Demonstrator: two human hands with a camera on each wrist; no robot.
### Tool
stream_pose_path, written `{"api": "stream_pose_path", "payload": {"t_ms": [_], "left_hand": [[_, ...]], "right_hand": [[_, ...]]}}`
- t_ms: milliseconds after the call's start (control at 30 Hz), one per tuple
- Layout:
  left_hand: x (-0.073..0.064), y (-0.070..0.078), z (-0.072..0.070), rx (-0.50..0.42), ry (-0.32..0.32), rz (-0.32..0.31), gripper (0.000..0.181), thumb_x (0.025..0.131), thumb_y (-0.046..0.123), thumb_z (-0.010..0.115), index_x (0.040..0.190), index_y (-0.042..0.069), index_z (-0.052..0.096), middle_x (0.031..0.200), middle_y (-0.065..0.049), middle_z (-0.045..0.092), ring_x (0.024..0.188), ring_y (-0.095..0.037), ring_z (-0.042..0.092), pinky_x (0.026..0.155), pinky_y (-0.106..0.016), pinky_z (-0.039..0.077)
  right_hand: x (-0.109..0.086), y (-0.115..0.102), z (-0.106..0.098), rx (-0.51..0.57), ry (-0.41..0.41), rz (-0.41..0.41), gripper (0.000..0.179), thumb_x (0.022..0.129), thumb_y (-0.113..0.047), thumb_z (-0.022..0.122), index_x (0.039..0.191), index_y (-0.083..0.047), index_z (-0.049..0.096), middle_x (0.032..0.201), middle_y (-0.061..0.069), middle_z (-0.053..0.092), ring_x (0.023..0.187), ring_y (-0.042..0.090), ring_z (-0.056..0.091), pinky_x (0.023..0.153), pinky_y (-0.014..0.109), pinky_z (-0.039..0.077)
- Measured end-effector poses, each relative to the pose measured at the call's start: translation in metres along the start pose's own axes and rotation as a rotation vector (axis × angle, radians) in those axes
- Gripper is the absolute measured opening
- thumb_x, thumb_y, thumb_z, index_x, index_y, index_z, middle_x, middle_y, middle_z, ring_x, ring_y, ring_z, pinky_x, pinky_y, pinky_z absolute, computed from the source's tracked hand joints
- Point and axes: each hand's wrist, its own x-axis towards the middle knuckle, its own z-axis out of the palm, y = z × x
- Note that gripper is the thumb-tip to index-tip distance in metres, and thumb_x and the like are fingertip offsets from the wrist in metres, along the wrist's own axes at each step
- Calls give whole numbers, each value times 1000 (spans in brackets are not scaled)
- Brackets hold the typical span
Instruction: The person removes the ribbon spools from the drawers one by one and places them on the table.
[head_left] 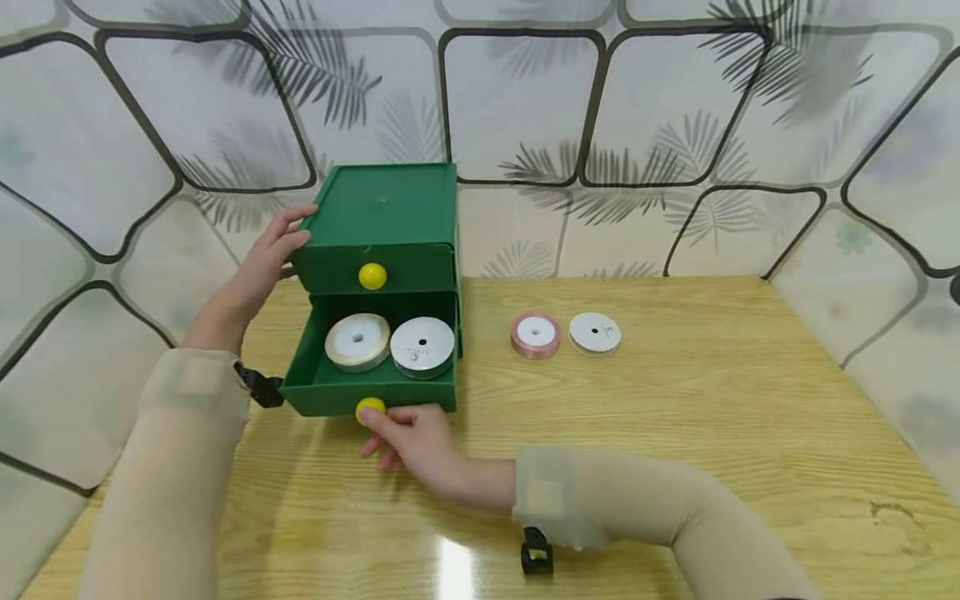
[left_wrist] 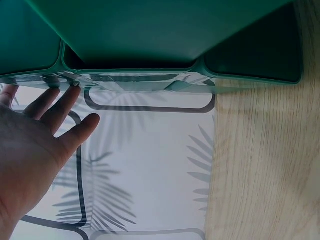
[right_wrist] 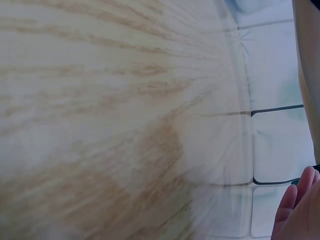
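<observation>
A green two-drawer box [head_left: 386, 200] stands on the table with its lower drawer [head_left: 330, 398] pulled out. In that drawer lie a cream ribbon spool [head_left: 337, 354] and a white-faced ribbon spool [head_left: 423, 354], side by side. My right hand [head_left: 423, 446] pinches the yellow knob [head_left: 369, 408] of the lower drawer between thumb and fingers. Against the box's left side, my left hand [head_left: 262, 262] rests with extended fingers near the top edge. The left wrist view shows those fingers [left_wrist: 62, 107] spread along the box's side. The upper drawer [head_left: 330, 271] is closed.
Right of the box, a pink ribbon spool [head_left: 554, 335] and another white-faced spool [head_left: 606, 333] lie flat on the wooden table [head_left: 675, 400]. Patterned fabric [head_left: 517, 108] hangs behind the box and along both sides of the table.
</observation>
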Motion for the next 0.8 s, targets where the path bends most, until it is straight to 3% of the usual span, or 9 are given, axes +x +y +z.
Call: {"api": "stream_pose_path", "payload": {"t_ms": [467,667,800], "left_hand": [[0,-2,1,-5,-3,2,57,103,43,34,155,25,20,161,-9,8,140,-38,19,106,-64,16],[0,-2,0,-9,4,3,57,103,43,35,155,25,21,161,-9,7,141,-39,18,106,-64,16],[1,-2,0,-11,3,8,57,103,43,35,155,25,20,161,-9,5,142,-39,17,106,-65,15]], "right_hand": [[-5,1,2,12,6,-10,33,95,-29,64,98,3,74,72,9,71,46,11,58,47,23,43],[-9,-1,-7,2,13,-27,29,95,-28,64,99,-1,75,73,10,72,46,14,60,46,24,44],[-13,0,-17,-20,1,-27,32,96,-28,64,99,3,74,74,9,72,46,12,59,47,24,44]]}}
